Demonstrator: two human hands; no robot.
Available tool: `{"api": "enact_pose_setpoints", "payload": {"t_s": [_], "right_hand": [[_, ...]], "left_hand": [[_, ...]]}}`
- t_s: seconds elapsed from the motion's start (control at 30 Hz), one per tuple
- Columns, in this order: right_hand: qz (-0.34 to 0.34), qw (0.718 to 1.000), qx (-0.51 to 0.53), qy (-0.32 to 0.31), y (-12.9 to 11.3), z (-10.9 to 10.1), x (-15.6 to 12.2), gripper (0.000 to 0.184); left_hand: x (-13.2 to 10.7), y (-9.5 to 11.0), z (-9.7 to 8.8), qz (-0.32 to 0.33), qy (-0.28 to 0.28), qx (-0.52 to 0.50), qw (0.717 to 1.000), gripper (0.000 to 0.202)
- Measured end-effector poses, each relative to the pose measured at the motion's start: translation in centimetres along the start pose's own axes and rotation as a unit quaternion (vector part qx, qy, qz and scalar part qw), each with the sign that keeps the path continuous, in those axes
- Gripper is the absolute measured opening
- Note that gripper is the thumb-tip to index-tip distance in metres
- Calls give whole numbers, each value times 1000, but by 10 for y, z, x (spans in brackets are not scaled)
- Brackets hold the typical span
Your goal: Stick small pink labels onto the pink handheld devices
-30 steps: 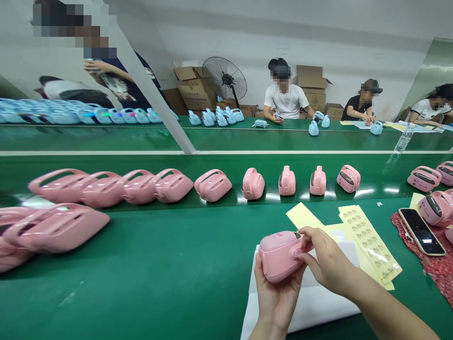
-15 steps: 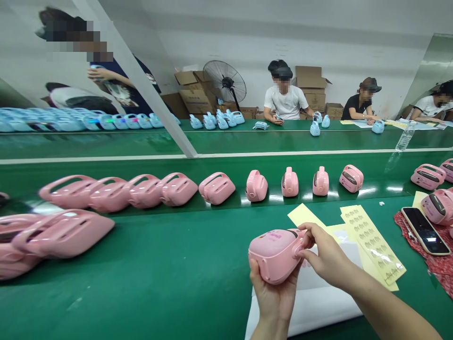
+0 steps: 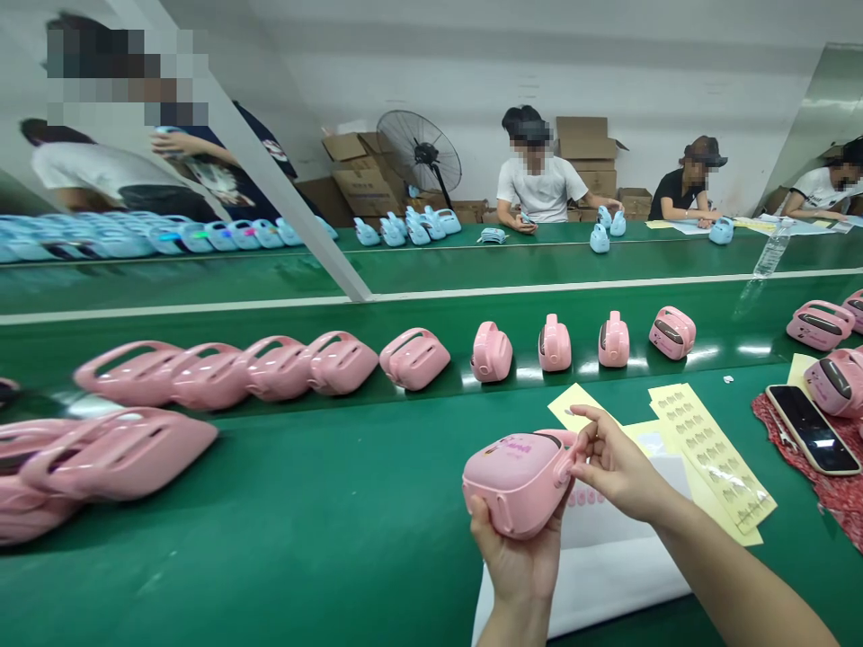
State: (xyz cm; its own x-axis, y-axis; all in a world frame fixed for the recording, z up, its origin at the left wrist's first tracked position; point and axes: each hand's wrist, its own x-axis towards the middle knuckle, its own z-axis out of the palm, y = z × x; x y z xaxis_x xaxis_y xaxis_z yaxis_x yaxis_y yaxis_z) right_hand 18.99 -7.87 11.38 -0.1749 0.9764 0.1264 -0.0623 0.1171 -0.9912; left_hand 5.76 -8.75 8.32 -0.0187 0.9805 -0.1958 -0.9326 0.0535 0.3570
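Observation:
A rounded pink plastic device (image 3: 516, 490) with a carry handle and purple print on its face is tilted in my left hand (image 3: 519, 562), whose fingers and thumb wrap its underside. My right hand (image 3: 617, 467) has its thumb and fingertips at the round joint of the handle, on the device's right side, with the index finger raised a little. Whether a small piece lies between those fingertips is hidden. Beneath both hands lies a white sheet (image 3: 607, 575) with a row of small pink shapes. Yellow sticker sheets (image 3: 711, 458) lie just beyond my right hand.
Similar pink devices (image 3: 414, 359) stand in a row along the far belt; more lie at left (image 3: 128, 454). A phone (image 3: 813, 429) rests on a red cloth (image 3: 836, 499) at right. Across the line are several people, blue devices (image 3: 418, 225), a slanted post (image 3: 270, 171) and a bottle (image 3: 772, 252).
The pink device has turned slightly, showing more of its printed face. My right index finger has lifted off the handle and straightened. The view has shifted slightly.

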Motion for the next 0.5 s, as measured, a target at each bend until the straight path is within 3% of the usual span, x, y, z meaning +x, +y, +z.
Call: {"api": "enact_pose_setpoints", "payload": {"t_s": [0.1, 0.23, 0.33, 0.5], "right_hand": [[-25, 999, -2, 21, -5, 5, -6, 53], [-38, 998, -33, 31, -22, 4, -13, 52], [9, 999, -39, 22, -31, 1, -8, 53], [74, 997, -15, 29, -32, 4, 3, 59]], "left_hand": [[3, 1, -3, -24, -9, -20, 999, 37], [9, 3, -13, -102, -49, -58, 992, 38], [12, 4, -18, -152, -114, -84, 978, 47], [10, 2, -15, -177, -176, -97, 963, 50]]}}
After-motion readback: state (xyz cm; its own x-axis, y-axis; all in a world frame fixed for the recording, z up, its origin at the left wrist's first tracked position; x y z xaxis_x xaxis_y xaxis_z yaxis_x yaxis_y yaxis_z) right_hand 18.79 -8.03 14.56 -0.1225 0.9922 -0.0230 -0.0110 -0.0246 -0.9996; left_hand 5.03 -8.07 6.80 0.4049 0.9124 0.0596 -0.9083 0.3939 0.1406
